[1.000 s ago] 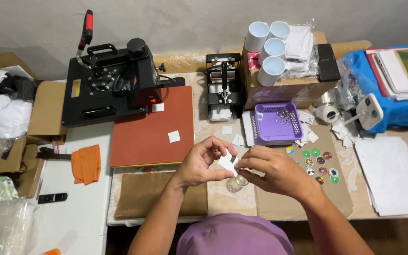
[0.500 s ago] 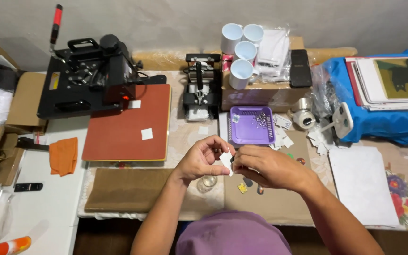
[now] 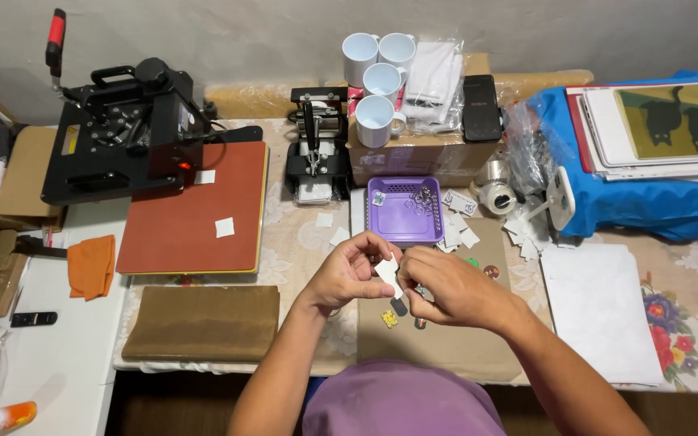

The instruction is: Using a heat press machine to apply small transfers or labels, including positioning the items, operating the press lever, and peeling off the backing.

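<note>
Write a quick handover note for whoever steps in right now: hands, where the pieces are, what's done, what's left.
Left hand and right hand: both pinch one small white flat blank with a dark tab, held above the brown mat.
Nearby: purple plastic basket holding metal rings; loose white square blanks beside it.
Done: a few small printed pieces lie on the mat under the hands.
Left: the blank in hand looks unfinished; the loose white blanks appear unworked. Two white squares sit on the heat press's red pad.

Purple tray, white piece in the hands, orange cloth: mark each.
purple tray (image 3: pixel 401 211), head view, on its bare floor.
white piece (image 3: pixel 387 269), head view, middle of the piece between both hands.
orange cloth (image 3: pixel 91 265), head view, centre of the folded cloth.
</note>
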